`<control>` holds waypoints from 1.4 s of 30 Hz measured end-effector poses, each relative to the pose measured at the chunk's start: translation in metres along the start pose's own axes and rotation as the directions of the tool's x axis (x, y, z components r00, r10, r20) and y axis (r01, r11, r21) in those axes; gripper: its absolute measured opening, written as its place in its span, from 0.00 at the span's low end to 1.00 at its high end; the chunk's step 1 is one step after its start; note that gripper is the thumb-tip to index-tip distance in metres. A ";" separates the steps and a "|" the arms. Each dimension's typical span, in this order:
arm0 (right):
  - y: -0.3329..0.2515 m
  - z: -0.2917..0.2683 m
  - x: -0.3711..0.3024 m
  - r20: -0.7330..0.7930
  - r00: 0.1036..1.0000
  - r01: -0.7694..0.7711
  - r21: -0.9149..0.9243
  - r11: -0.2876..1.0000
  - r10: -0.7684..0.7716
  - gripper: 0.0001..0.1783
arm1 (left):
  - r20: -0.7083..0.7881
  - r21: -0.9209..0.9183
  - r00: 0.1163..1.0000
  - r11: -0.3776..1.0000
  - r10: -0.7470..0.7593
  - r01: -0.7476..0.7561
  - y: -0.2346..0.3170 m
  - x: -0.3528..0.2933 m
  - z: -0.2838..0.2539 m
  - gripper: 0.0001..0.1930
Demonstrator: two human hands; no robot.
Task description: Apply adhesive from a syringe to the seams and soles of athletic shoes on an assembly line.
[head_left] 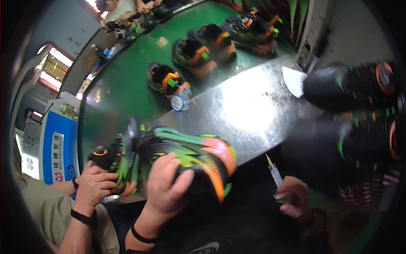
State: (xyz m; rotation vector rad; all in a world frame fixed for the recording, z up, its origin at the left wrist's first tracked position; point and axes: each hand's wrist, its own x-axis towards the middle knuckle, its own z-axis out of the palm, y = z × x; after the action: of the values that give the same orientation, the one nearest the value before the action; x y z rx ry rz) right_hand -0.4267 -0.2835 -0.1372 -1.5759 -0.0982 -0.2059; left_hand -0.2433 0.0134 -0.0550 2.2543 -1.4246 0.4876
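Observation:
A black sneaker with green and orange trim (pixel 203 154) is gripped by my left hand (pixel 165 182), fingers closed over its side, in front of the metal table edge. Lower right, my right hand (pixel 294 197) is wrapped round a clear syringe (pixel 275 174) whose thin yellowish tip points up and left. The tip stands apart from the shoe. To the left, a co-worker's hand (pixel 95 184) with a black wristband rests on another sneaker of the same kind (pixel 127 165).
Several matching sneakers (pixel 192 53) stand on the green tabletop (pixel 122 91), by a bright metal plate (pixel 249 106). A small round container with a blue-rimmed lid (pixel 178 102) sits near the closest one. More black shoes (pixel 338 84) and a white paper (pixel 293 81) are at right.

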 end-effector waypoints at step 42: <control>-0.011 0.105 0.101 0.395 0.896 -0.127 0.664 0.737 -0.201 0.28 | 0.033 0.111 0.980 0.975 -0.196 0.191 0.016 -0.135 -0.025 0.22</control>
State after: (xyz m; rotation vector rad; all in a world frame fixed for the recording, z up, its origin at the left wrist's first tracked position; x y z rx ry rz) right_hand -0.3226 -0.1857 -0.1075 -0.8476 -0.5144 0.1639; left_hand -0.3146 0.1225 -0.0995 2.4733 -1.2079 0.4634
